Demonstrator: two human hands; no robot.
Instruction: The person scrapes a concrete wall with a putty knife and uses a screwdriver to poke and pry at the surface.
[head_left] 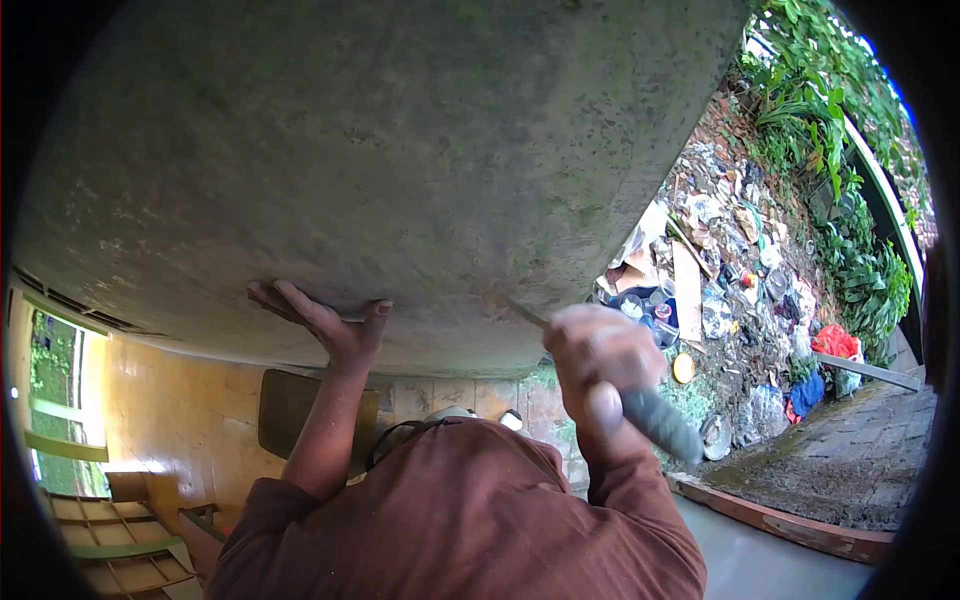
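Note:
A large grey-green stained wall (380,160) fills the upper part of the head view. My left hand (335,320) lies against its lower part, fingers spread and thumb out. On the right, my right hand (605,355) is closed around a hand tool with a thick dark handle (662,425) and a narrow blade (527,315). The blade points left, its tip right at a paler, scuffed patch (495,297) of the wall. Motion blurs this hand, and its fingers hide the middle of the tool; I cannot tell its exact kind.
Past the wall's right edge, a slope of litter (720,290) runs up to green plants (850,240). A brown chair back (290,415) stands below my left arm on yellowish floor tiles (190,385). Wooden shelving (120,540) is at the lower left, a reddish ledge (790,520) at the lower right.

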